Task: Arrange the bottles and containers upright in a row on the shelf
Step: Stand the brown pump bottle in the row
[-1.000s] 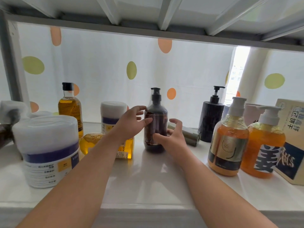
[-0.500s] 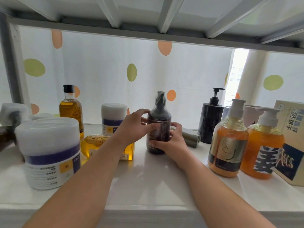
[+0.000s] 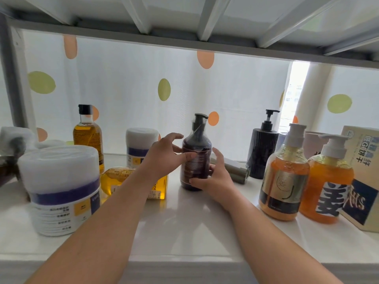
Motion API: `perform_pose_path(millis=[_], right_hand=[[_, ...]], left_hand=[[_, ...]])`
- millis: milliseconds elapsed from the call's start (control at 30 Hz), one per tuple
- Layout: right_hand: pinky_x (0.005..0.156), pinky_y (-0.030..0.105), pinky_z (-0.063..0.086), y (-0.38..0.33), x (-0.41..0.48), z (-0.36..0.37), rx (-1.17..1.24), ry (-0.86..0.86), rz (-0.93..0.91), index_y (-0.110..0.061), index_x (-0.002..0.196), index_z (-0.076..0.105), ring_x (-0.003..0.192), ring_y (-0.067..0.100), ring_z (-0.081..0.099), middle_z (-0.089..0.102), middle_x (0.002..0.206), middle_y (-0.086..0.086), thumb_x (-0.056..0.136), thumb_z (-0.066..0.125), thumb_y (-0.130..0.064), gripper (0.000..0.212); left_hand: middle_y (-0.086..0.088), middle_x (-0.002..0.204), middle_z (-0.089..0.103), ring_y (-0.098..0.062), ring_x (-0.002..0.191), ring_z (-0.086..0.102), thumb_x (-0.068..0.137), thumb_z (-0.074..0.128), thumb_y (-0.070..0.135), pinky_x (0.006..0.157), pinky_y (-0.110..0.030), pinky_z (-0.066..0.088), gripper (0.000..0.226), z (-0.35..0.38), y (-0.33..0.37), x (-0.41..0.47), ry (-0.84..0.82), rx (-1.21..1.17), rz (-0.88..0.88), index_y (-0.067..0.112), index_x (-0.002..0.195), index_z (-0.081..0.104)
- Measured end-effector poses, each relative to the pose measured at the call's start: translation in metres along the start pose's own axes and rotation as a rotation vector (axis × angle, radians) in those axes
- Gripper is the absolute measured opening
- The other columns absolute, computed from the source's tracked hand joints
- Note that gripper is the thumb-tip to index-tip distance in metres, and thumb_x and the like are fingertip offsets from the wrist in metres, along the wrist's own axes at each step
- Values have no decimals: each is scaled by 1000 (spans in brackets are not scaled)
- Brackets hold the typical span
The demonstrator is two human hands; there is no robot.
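Head view: the dark brown pump bottle (image 3: 195,158) stands upright near the middle of the white shelf (image 3: 184,226), and everything is placed from it. The left hand (image 3: 164,156) is on the bottle's left side, thumb pressed across the label, the other fingers spread loose above. The right hand (image 3: 215,177) cups its lower right side, fingers wrapped around the base, so both hands are clamped on this one bottle. The pump head wears a clear plastic wrap.

Just left of the bottle, behind the left wrist, a yellow bottle (image 3: 131,181) lies on its side. Behind that stands a small white tub (image 3: 141,146) with a purple band. Further left at the back, a tall amber bottle with a black cap (image 3: 88,138) stands upright. Well to the left and nearer the front edge sits a big white tub (image 3: 63,189), also purple-banded. At the far left edge something dark and white is too blurred to tell.

Right of the bottle, just behind the right hand, a grey-green tube (image 3: 231,171) lies flat. Beyond it stands a black ribbed pump bottle (image 3: 261,152). Nearer the front on the right, two orange pump bottles stand side by side, the first (image 3: 284,181) with a gold label, the second (image 3: 328,187) with a bold white character. A cardboard box (image 3: 363,181) leans at the far right. A white curtain with orange and green dots (image 3: 133,89) hangs behind
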State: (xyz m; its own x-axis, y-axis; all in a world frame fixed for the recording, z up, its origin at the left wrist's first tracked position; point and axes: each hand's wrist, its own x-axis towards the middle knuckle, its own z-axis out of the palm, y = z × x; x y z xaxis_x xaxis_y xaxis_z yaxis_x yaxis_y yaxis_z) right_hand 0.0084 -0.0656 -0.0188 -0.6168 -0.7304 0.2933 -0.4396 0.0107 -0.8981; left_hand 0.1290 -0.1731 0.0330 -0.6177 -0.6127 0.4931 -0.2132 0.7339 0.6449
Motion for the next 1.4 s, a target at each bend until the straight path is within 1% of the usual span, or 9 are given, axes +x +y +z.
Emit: perform_pose_path(millis=[100,233,400,533,767,900,1100,1233,1400], right_hand=[[92,26,43,-2,0,9,-26,38,-28,-35,138,19,115,15,51,44,129,-1,63,85,-23,101],[76,21,47,-3,-1,4,24,110,-39,-35,137,24,97,11,61,55,109,-3,63,86,-20,98],[90,30,50,0,0,5,83,41,-21,-37,139,19,102,14,63,63,118,1,67,75,-18,92],[97,30,43,-3,-1,11,10,93,-20,-36,138,20,116,15,50,41,130,-1,61,85,-32,101],[79,24,45,-6,-3,4,76,84,-15,-37,137,20,99,10,61,61,108,-6,70,73,-19,87],[94,26,39,-8,-6,11,16,141,-2,-35,141,16,109,13,44,30,127,-3,63,85,-31,104],[77,23,45,-6,-4,1,34,166,-35,-41,137,17,103,15,60,60,117,1,61,80,-19,101],[94,36,51,-4,-2,1,124,29,-12,-52,135,15,103,17,63,63,115,3,54,71,-28,101],[92,28,47,-2,-2,2,144,-56,-13,-42,137,18,111,13,57,55,119,-5,66,76,-22,94]], left_hand=[[-4,120,66,-15,103,61,83,68,39,88,-29,44,60,0,1,1,-39,-7,2,22,136,44],[-5,135,56,-19,121,53,90,62,29,92,-29,41,58,4,3,0,-134,-42,15,20,141,37],[-2,110,69,-14,98,59,90,62,26,91,-30,44,44,1,2,1,-49,-82,-9,20,131,46],[1,103,70,-12,96,58,89,63,28,90,-30,43,48,1,0,3,-42,-57,-9,19,133,46],[15,80,60,-4,80,59,90,63,18,80,-22,49,43,1,5,1,-82,-56,60,19,131,52],[4,106,58,-9,89,57,87,67,18,76,-21,45,38,5,4,2,-26,-36,90,20,122,52],[-5,131,56,-16,112,55,84,67,40,90,-29,44,62,7,2,4,-157,-54,45,23,136,37],[-2,138,53,-17,117,55,76,69,54,87,-27,45,84,6,0,6,-184,-20,33,28,145,29],[5,125,61,-10,109,58,78,71,48,83,-23,46,66,8,3,5,-215,-100,77,26,134,44]])
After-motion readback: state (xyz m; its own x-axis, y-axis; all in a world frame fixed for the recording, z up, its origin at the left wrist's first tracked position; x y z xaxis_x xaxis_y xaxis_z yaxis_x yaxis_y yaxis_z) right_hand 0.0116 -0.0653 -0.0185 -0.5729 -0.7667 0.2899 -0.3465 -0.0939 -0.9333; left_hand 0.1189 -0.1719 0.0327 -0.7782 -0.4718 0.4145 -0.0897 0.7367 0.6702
